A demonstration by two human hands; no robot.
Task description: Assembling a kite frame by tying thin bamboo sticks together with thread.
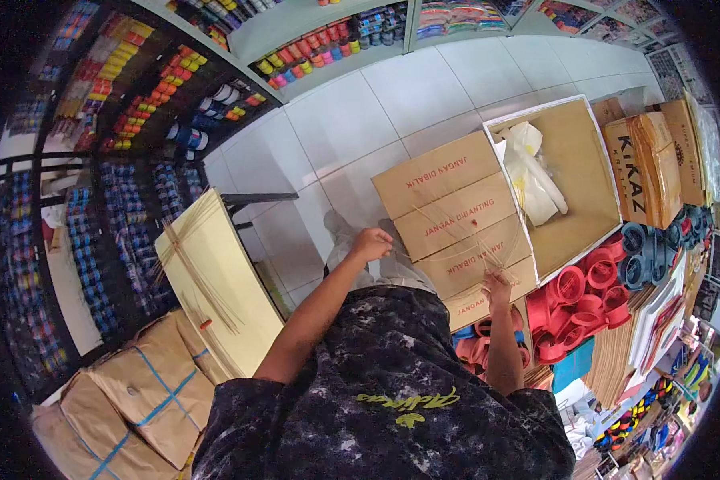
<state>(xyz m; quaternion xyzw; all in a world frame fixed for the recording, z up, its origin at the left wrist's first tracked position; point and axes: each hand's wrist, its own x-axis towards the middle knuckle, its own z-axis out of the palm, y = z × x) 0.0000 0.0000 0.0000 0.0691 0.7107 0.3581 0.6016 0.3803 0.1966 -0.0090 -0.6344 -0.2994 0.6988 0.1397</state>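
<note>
Through the head camera, I see the right hand [498, 286] gripping thin strands [494, 260] fanned over a cardboard box [432, 178]; the left hand [374, 243] seems to pinch one. I'd draw gently, keeping loose tips apart, since tangling or kinking seems likely.

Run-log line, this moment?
right hand: holding thin strands | left hand: pinching one strand | below: brown cardboard | cream tabletop: more strands
</note>
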